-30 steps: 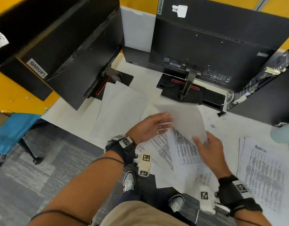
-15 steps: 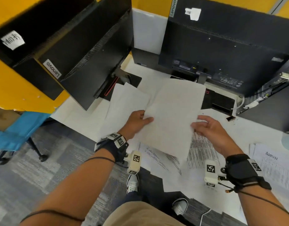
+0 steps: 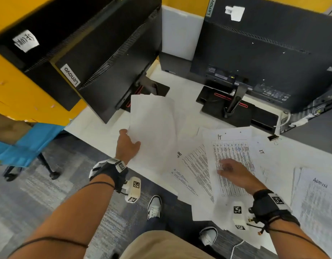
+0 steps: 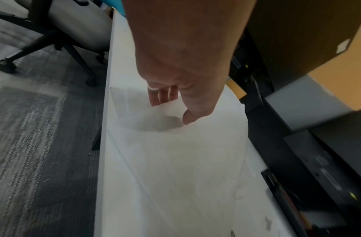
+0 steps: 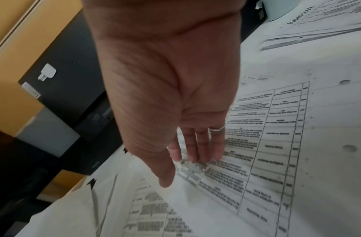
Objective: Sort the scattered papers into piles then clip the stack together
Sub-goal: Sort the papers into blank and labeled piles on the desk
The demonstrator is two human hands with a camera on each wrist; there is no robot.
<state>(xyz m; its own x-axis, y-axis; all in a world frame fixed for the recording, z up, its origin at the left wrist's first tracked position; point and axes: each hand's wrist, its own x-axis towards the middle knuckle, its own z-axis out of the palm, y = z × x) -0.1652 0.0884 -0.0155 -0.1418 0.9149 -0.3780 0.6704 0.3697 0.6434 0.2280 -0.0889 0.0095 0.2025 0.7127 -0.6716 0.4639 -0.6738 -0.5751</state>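
Observation:
My left hand [image 3: 128, 144] pinches the near-left edge of a blank-side sheet [image 3: 152, 128] and holds it over the left paper pile; the left wrist view shows the thumb on top of the sheet [image 4: 175, 144] and the fingers underneath. My right hand [image 3: 231, 170] hovers with straight fingers over a printed table sheet marked "IT" [image 3: 230, 146]; its fingers [image 5: 197, 149] are close above the sheet [image 5: 266, 144]. More printed sheets [image 3: 195, 169] lie fanned on the white desk [image 3: 98, 126]. A black binder clip [image 3: 273, 137] lies at the back right.
Two black monitors [image 3: 105, 58] [image 3: 264, 53] on stands crowd the back of the desk. An "Admin" pile [image 3: 318, 199] lies at the far right. Some sheets overhang the desk's near edge. An office chair base [image 3: 28, 165] stands on the carpet to the left.
My left hand carried the blank sheet left toward the left pile. My right hand let go of it and dropped onto the "IT" sheet area.

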